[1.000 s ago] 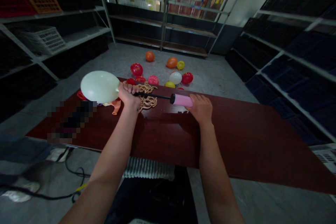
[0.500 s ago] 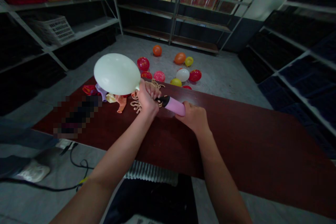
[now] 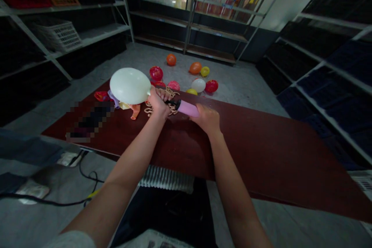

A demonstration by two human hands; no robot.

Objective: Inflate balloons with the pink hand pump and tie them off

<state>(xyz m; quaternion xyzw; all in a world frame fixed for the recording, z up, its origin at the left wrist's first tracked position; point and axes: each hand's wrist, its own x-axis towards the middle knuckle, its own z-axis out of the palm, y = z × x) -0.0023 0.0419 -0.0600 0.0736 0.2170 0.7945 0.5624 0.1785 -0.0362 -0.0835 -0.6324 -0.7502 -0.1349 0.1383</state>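
My left hand (image 3: 158, 103) is closed around the neck of an inflated pale green balloon (image 3: 129, 85) and the black front end of a hand pump. My right hand (image 3: 205, 118) grips the pump's pink handle (image 3: 188, 108), which is pushed in close to the left hand. Both hands hover just above a dark red table (image 3: 261, 151). Under the left hand lies a heap of tan rubber bands or strings (image 3: 151, 109). Several limp, uninflated balloons (image 3: 128, 107) lie on the table to the left.
Several inflated red, orange, yellow and white balloons (image 3: 198, 85) lie on the grey floor beyond the table. Metal shelving (image 3: 95, 31) lines the left, back and right walls. A black cable (image 3: 84, 170) runs across the floor at lower left.
The pump handle, pulled far out a second ago, has been pushed in toward my left hand. The balloon rose and then came down again a little.
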